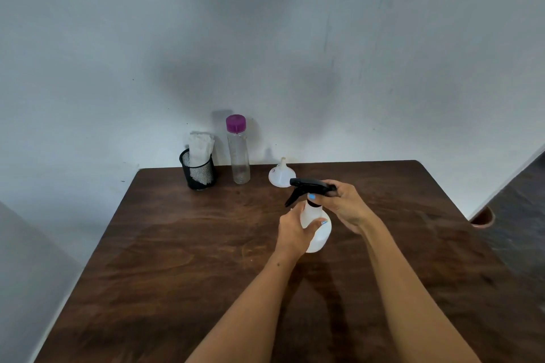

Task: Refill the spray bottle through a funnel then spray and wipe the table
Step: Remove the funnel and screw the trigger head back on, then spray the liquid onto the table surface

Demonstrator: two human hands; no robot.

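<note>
Upright, spray bottle sits gripped between both hands: left hand, right hand.

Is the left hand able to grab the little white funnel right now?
Probably not right away. The left hand grips the spray bottle, so it is busy. The funnel sits upside down just beyond the bottle, with bare table around it, so a freed hand looks likely to get there.

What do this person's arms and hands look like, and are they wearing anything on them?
Both forearms are bare right down to the bottom edge of the picture: no sleeves, gloves, watch or bracelets show. The fingernails carry light blue polish, seen on the right hand and on the thumb of the left hand. I cannot make out any rings.
</note>
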